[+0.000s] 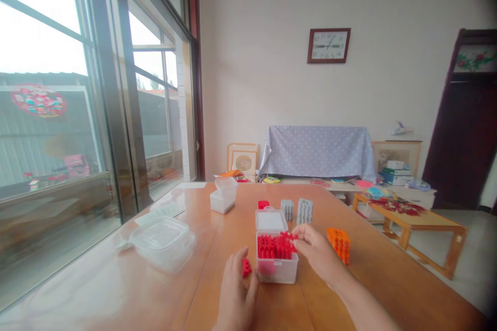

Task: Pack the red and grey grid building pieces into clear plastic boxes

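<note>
A clear plastic box [277, 273] with its lid [271, 220] tipped back stands on the table, filled with red notched building pieces [267, 246]. At the box's right rim, my right hand [312, 245] pinches a red building piece [289, 238] above the others. My left hand [236, 284] is just left of the box, its fingers curled around a small stack of red building pieces [246, 268]. Part of that stack is hidden behind the fingers.
Beyond the box stand grey stacks [305, 211] and a red stack [263, 205]. An orange stack [338, 245] is right of my right hand. Clear containers [161, 240] lie on the left, and a white open box [223, 200] is farther back on the wooden table [209, 289].
</note>
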A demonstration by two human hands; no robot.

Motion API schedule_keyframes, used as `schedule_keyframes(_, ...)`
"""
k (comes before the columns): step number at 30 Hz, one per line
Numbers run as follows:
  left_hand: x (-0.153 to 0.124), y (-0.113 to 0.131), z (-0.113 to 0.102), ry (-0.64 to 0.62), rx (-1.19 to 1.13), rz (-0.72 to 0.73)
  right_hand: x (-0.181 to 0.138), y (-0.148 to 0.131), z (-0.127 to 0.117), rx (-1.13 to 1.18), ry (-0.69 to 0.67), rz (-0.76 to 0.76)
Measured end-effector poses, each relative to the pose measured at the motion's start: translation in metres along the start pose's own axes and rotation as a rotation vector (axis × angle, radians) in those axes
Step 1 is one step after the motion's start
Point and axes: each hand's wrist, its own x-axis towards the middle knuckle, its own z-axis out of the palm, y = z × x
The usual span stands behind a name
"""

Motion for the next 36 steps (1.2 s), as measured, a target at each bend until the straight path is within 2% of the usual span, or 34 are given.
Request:
schedule_keyframes(7,0.003,0.001,0.0,0.004,0.014,-0.012,0.006,0.021,-0.004,-0.088,-0.084,-0.032)
schedule_keyframes(16,0.001,-0.001,0.001,0.001,-0.005,-0.005,0.008,0.032,-0.002,-0.138,-0.189,-0.053)
schedule_keyframes(20,0.004,0.001,0.0,0.004,0.012,-0.007,0.009,0.036,-0.002,-0.263,-0.15,-0.069)
schedule_keyframes(28,0.006,0.007,-0.002,0.006,0.028,-0.022,0.002,0.03,-0.001,-0.363,-0.123,-0.11)
schedule_keyframes(36,0.006,0.006,-0.002,0.0,0.019,-0.056,0.0,0.029,0.002,-0.353,-0.094,-0.114)
